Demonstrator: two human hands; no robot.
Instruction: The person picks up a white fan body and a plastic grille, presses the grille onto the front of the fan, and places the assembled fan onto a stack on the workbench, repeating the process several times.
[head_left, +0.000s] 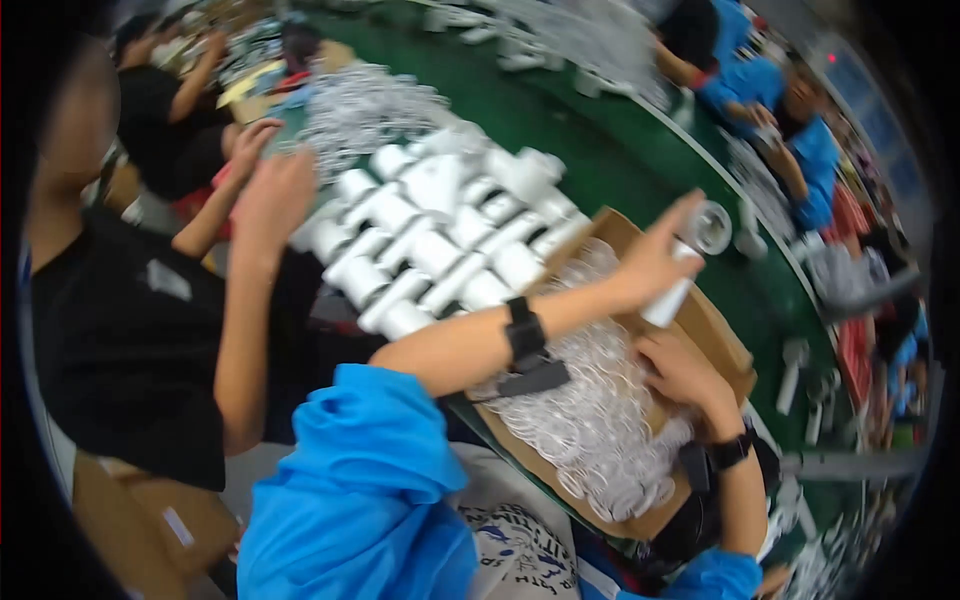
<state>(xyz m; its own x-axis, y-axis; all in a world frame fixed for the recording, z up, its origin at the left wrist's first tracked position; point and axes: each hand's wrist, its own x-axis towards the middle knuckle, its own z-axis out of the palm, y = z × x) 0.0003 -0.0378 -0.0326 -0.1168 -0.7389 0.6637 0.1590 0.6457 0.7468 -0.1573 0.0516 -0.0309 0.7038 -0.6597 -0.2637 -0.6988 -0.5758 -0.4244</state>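
Observation:
My left hand (pixel 655 260) is closed around a white plastic part (pixel 668 300) with a straight handle and a round head. The head (pixel 708 230) has a grey inner ring and points up and away from me. Below it, my right hand (pixel 690 372) is down in an open cardboard box (pixel 722 335), with bent fingers that look apart. Clear thin rings (pixel 590 410) fill much of the box, right beside those fingers. Blur hides whether the fingertips touch any of them. Both wrists wear black bands.
White plastic parts (pixel 440 240) lie in rows left of the box. Beyond them is a heap of white rings (pixel 370 105) on the green belt (pixel 560 110). A person in black (pixel 130 330) works at my left. More people in blue (pixel 770 110) are across the belt.

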